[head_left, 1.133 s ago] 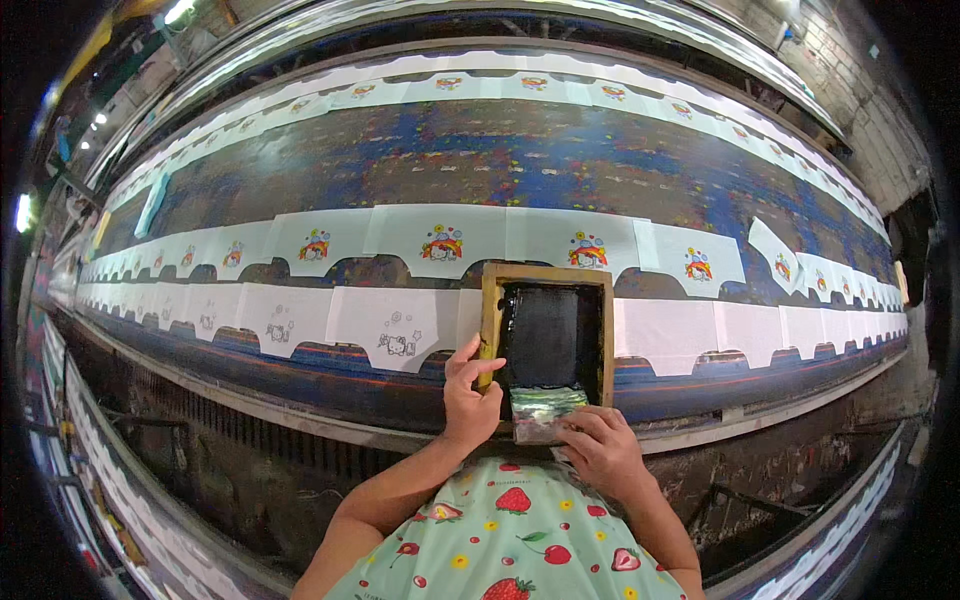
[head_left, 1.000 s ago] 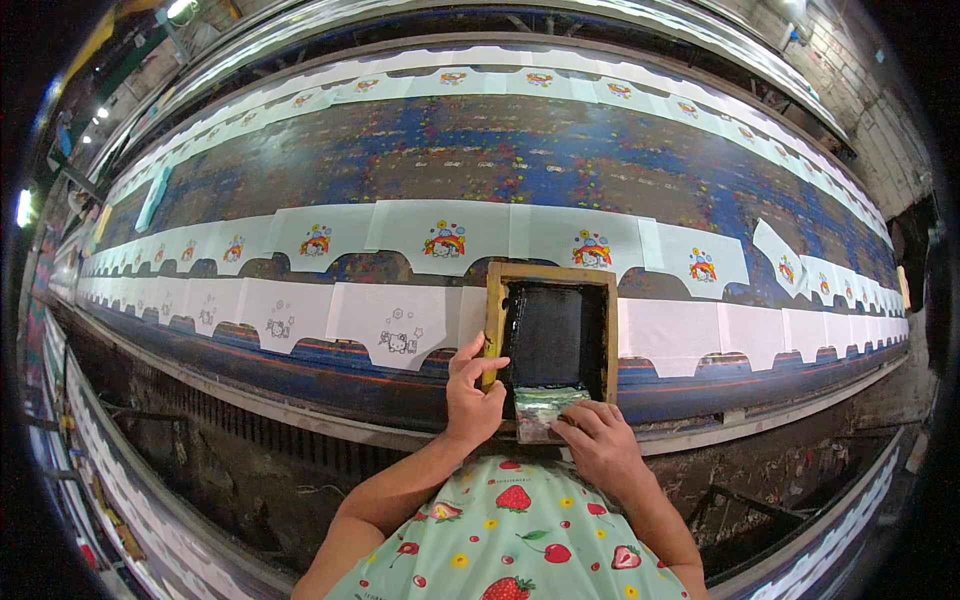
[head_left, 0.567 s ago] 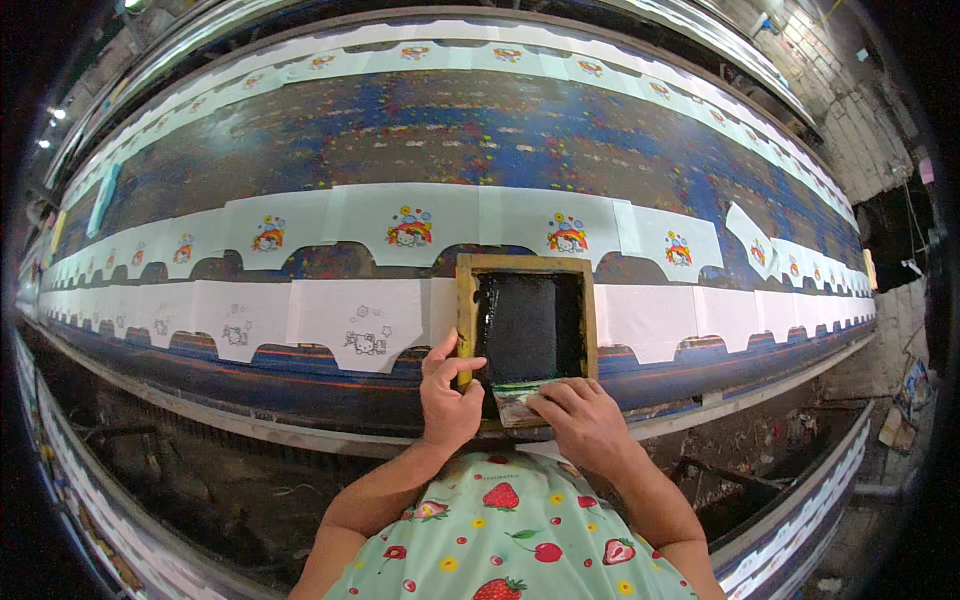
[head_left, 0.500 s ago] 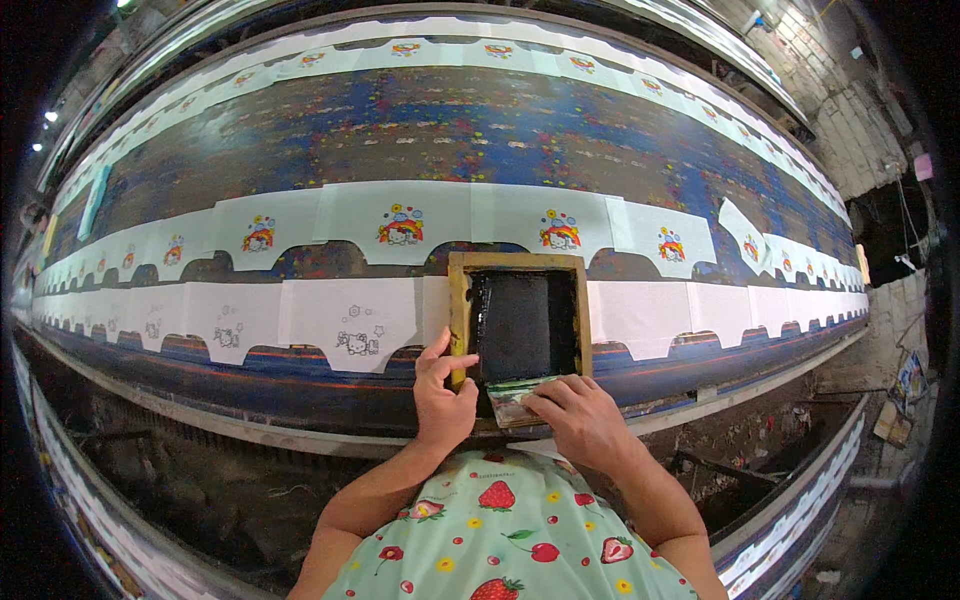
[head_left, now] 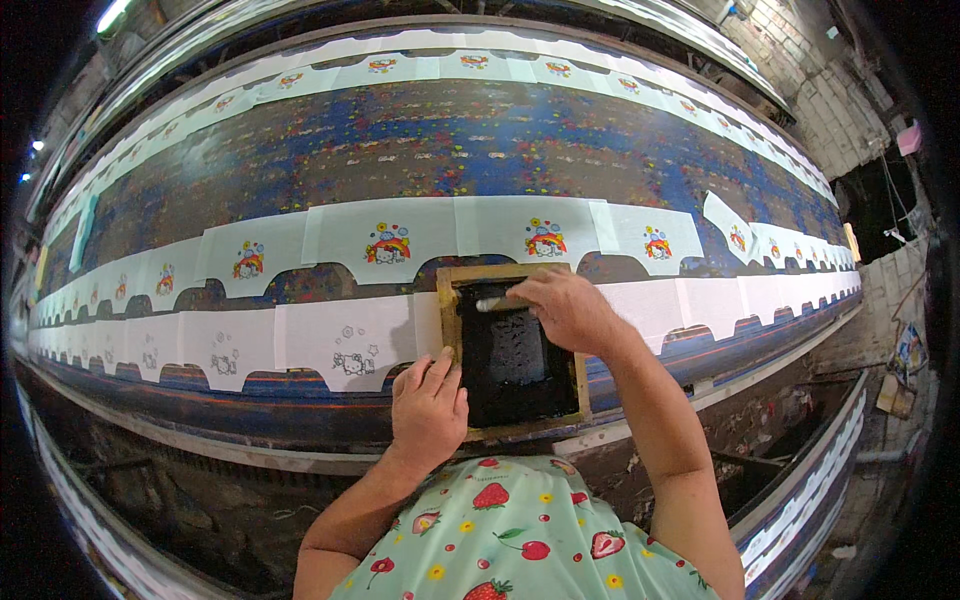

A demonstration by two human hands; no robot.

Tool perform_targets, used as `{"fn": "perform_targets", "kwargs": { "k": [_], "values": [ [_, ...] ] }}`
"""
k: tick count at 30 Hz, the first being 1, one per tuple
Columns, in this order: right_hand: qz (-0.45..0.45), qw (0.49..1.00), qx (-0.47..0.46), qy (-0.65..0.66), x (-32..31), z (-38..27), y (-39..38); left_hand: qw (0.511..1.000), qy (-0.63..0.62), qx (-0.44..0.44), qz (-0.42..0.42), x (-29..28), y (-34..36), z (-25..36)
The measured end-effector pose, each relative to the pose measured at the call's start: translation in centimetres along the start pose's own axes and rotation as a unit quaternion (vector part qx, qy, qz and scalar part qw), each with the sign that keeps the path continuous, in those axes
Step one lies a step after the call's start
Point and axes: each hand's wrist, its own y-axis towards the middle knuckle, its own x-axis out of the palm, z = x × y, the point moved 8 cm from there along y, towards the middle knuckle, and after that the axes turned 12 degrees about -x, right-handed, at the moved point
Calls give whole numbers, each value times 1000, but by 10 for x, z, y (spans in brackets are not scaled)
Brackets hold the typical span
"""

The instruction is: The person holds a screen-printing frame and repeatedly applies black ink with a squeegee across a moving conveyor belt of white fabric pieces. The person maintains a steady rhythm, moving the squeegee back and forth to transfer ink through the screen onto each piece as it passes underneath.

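A wooden-framed printing screen (head_left: 482, 272) lies over the row of white fabric pieces at the table's near edge, with wet black ink (head_left: 510, 375) spread across its mesh. My right hand (head_left: 572, 310) is closed on a squeegee (head_left: 498, 304) near the far inside edge of the screen. Part of the squeegee is hidden under the fingers. At the screen's near left side my left hand (head_left: 430, 405) lies with fingers stretched out against the wooden rim, holding nothing. Just left of the screen, a white fabric piece (head_left: 305, 335) bears a black outline print of a cat figure.
Beyond the screen runs a row of pale pieces (head_left: 335, 220) with coloured rainbow prints. One piece (head_left: 728, 225) there sits askew at the right. The long table (head_left: 400, 140) has a dark, ink-spotted surface. A rail (head_left: 660, 410) follows its near edge.
My right hand has pushed the squeegee from the screen's near end to its far end. My left hand's fingers have shifted along the left rim and straightened. The view has tilted slightly.
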Motion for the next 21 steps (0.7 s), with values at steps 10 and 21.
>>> {"fn": "perform_targets", "kwargs": {
  "k": [10, 21],
  "values": [
    [70, 997, -7, -31, 6, 2, -4, 1000, -12, 8, 8, 3, 3, 0],
    [17, 999, -34, -32, 30, -82, -75, 998, -53, 1, 30, 8, -2, -6]
  ]
}}
